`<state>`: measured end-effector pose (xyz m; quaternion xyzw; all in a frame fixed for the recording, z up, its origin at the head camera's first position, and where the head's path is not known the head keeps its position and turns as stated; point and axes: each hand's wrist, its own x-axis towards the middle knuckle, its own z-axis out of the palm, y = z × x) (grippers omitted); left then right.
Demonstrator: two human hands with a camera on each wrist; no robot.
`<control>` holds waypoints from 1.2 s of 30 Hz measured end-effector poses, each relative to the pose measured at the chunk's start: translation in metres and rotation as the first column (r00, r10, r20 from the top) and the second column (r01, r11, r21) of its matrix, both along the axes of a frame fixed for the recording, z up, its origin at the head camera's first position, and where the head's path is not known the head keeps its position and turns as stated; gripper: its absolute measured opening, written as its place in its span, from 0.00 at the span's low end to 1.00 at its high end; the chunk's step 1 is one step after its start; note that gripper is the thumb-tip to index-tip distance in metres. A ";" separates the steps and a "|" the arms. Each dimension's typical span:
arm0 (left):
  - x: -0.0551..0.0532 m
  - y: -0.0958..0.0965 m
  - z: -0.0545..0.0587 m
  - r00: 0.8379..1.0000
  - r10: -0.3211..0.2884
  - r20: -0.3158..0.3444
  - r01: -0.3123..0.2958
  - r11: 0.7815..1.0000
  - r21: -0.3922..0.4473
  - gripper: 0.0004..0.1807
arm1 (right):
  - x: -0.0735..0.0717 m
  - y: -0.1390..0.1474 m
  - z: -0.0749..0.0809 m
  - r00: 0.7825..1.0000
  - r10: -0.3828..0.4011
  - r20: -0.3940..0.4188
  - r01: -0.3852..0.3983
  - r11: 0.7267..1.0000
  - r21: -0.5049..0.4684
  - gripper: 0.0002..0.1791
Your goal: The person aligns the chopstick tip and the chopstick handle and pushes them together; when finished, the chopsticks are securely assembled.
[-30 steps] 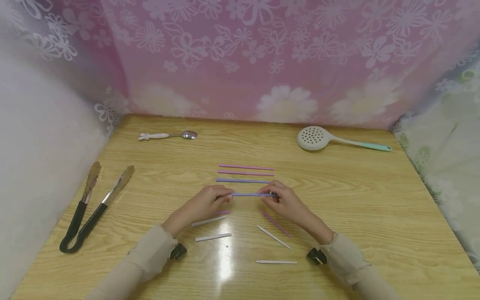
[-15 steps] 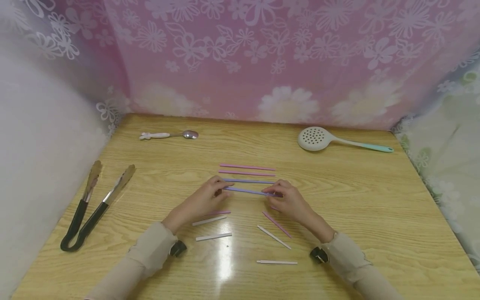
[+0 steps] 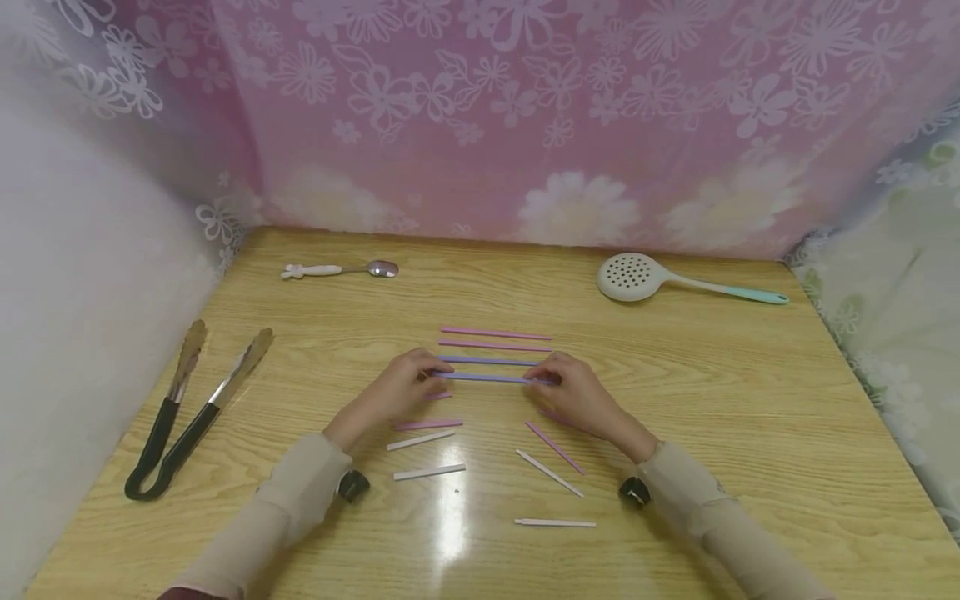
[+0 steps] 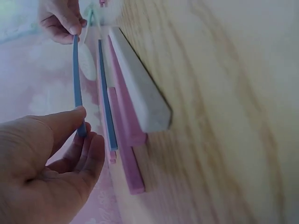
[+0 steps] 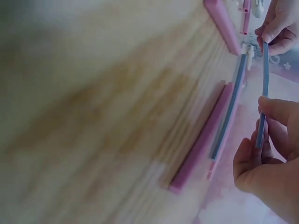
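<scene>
Between both hands a thin blue stick [image 3: 487, 377] is held level above the table, running left to right. My left hand [image 3: 405, 383] pinches its left end between thumb and fingers, and the left wrist view shows the tip of the stick [image 4: 77, 74] poking just past the thumb. At the other end, the thumb and fingers of my right hand [image 3: 577, 396] pinch it, the end of the stick [image 5: 266, 70] reaching beyond the thumb. Just behind lies a second blue stick [image 3: 487, 361], parallel to it. Two long pink sticks [image 3: 495, 345] lie farther back.
Nearer the body, short pink pieces [image 3: 555, 448] and white pieces [image 3: 429, 472] lie scattered on the wooden table [image 3: 712, 375]. Black-handled tongs [image 3: 161, 450] rest spread at left. A spoon [image 3: 322, 270] and a slotted skimmer [image 3: 630, 277] lie along the back.
The held stick has moved left and slightly away from the body, towards the lying blue stick. My left hand loosened its fingers midway, then pinched the stick's left end farther left.
</scene>
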<state>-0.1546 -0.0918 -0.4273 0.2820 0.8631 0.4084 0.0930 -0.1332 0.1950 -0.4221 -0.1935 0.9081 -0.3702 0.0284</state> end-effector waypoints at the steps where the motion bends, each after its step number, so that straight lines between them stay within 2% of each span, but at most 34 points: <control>1: -0.002 0.000 -0.001 1.000 0.003 0.008 -0.003 1.000 -0.007 0.11 | -0.002 0.000 -0.001 1.000 -0.003 0.013 0.003 1.000 0.003 0.07; 9: -0.011 0.000 -0.011 0.999 0.013 0.034 -0.011 0.999 -0.045 0.11 | -0.010 -0.002 -0.007 0.996 -0.004 0.089 0.004 1.000 0.004 0.09; 19: -0.015 0.002 -0.011 0.999 0.035 0.037 -0.032 0.996 -0.078 0.10 | -0.014 -0.005 -0.010 0.999 -0.015 0.049 0.013 0.999 0.047 0.08; 36: -0.017 0.004 -0.012 0.999 0.032 0.044 -0.026 0.993 -0.112 0.10 | -0.014 -0.005 -0.011 0.999 -0.017 0.047 0.013 0.996 0.087 0.08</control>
